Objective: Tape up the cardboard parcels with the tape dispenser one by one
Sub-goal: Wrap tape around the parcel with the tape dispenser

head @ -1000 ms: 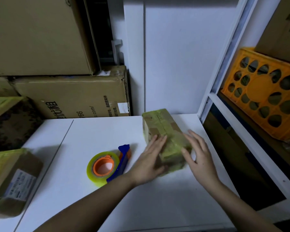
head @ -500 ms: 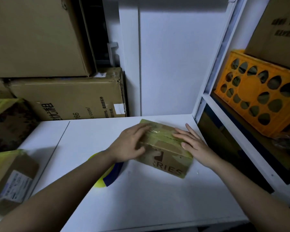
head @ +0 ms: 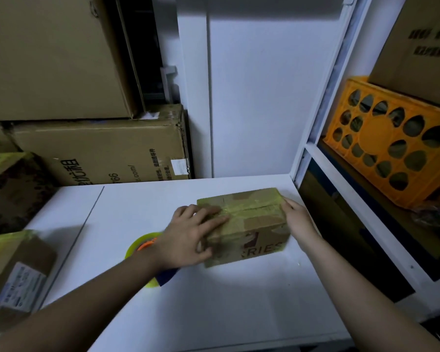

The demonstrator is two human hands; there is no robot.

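A small cardboard parcel (head: 254, 224) with yellowish tape along its top seam lies crosswise on the white table (head: 214, 301). My left hand (head: 188, 237) grips its left end, fingers spread over the top and thumb on the front face. My right hand (head: 296, 217) holds the right end, its fingers hidden behind the box. The tape dispenser (head: 144, 246), a yellow-green roll with an orange core and blue handle, lies on the table left of the parcel, mostly covered by my left wrist.
Two taped parcels (head: 13, 270) sit at the table's left edge. Large cardboard boxes (head: 99, 148) stack behind the table on the left. A white shelf frame (head: 315, 153) stands to the right, holding an orange crate (head: 391, 143).
Both hands have turned the parcel from lengthwise to crosswise, so its printed side faces me. My left arm now covers most of the tape dispenser.
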